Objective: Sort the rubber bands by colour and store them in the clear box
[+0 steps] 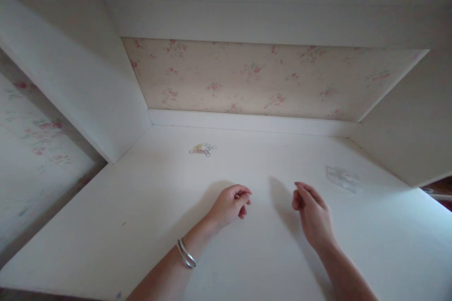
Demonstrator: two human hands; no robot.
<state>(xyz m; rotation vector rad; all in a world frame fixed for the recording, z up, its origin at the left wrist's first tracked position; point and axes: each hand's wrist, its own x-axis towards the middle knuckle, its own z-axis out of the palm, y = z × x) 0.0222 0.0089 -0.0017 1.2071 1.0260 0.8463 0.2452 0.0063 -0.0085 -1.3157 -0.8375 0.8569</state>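
Head view: curled left hand [231,206], right hand [312,214], smooth white desk [106,225].

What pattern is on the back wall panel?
Pale pink floral print on the back wall panel, head view.

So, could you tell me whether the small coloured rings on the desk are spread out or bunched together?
Bunched together: the rings lie in one small overlapping cluster on the white desk, beyond the left hand.

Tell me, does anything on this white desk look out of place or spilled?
Nothing stands out. The small rings lie in a loose cluster at the back, a clear plastic piece lies flat at right, and both hands hold nothing visible.
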